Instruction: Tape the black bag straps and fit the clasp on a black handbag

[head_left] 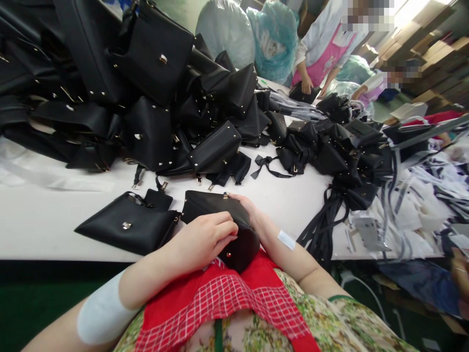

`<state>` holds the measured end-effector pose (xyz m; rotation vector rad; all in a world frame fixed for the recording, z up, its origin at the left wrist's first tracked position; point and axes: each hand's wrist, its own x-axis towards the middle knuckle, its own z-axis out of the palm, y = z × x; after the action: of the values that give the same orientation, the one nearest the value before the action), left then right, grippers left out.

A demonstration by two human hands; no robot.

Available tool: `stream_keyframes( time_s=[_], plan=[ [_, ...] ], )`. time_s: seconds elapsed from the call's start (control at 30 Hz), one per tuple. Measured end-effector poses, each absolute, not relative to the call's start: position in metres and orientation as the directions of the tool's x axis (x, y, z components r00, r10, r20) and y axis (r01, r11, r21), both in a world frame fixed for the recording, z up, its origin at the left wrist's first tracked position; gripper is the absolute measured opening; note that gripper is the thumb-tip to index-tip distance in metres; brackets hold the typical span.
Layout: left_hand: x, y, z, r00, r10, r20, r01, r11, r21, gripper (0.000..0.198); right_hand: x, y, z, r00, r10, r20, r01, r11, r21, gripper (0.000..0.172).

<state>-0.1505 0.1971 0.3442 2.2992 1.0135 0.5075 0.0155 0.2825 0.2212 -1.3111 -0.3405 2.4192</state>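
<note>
A small black bag [210, 201] is tilted at the table's front edge, against the red apron. My left hand [207, 237] lies over it with fingers bent together at the bag; whether they pinch a small part is hidden. From the far right side, my right hand [245, 203] grips the same bag, most of its fingers out of sight behind it. Gold-coloured metal pieces show on the bag's top and lower end. Just left of it, a flat black bag [146, 227] with a metal clasp lies on the white table [36, 215].
A tall heap of black bags [146, 58] spans the back left. Smaller black pieces [333, 151] and hanging black straps [322, 225] are at the right, beside white wrapping [414, 205]. A person in a pink apron [322, 58] handles a black item across the table.
</note>
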Motion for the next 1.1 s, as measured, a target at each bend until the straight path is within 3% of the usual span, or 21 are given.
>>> stream_keyframes(
  time_s=[0.13,0.27,0.4,0.5,0.57,0.63,0.7,0.77,0.83,0.97,1.1],
  plan=[
    [-0.161,0.195,0.341,0.577,0.811,0.096,0.424,-0.398,0.814,0.011,0.029,0.299,0.234,-0.460,0.404,-0.791,-0.200,-0.915,-0.350,0.032],
    [-0.186,0.194,0.329,0.390,0.921,0.006,0.191,-0.087,0.978,0.011,0.065,0.323,0.254,-0.469,0.480,-0.742,-0.220,-0.876,-0.428,0.037],
    [-0.209,0.197,0.312,0.187,0.978,-0.088,0.053,0.080,0.995,0.014,0.099,0.322,0.256,-0.407,0.575,-0.710,-0.201,-0.814,-0.545,0.032],
    [-0.221,0.198,0.303,0.040,0.992,-0.118,0.076,0.115,0.990,0.018,0.107,0.304,0.259,-0.443,0.611,-0.657,-0.094,-0.760,-0.643,0.023],
    [-0.227,0.197,0.299,-0.050,0.987,-0.152,0.126,0.157,0.980,0.023,0.103,0.289,0.272,-0.539,0.621,-0.569,-0.005,-0.678,-0.735,0.031],
    [-0.232,0.196,0.296,-0.132,0.973,-0.188,0.159,0.207,0.965,0.021,0.091,0.277,0.294,-0.697,0.546,-0.464,0.143,-0.529,-0.837,0.038],
    [-0.235,0.196,0.293,-0.196,0.954,-0.226,0.133,0.254,0.958,0.019,0.074,0.269,0.318,-0.852,0.365,-0.375,0.285,-0.278,-0.917,0.033],
    [-0.236,0.198,0.292,-0.229,0.941,-0.248,0.106,0.277,0.955,0.019,0.057,0.262,0.335,-0.929,0.193,-0.316,0.318,-0.019,-0.948,0.028],
    [-0.235,0.201,0.293,-0.236,0.947,-0.220,0.162,0.261,0.952,0.020,0.044,0.256,0.344,-0.950,0.125,-0.287,0.303,0.130,-0.944,0.028],
    [-0.231,0.209,0.289,-0.159,0.973,-0.167,0.308,0.210,0.928,0.030,0.029,0.248,0.345,-0.954,0.107,-0.282,0.301,0.276,-0.913,0.028],
    [-0.224,0.217,0.268,-0.089,0.939,-0.332,0.163,0.343,0.925,0.044,0.025,0.245,0.344,-0.963,0.077,-0.257,0.268,0.289,-0.919,0.028]
  ],
)
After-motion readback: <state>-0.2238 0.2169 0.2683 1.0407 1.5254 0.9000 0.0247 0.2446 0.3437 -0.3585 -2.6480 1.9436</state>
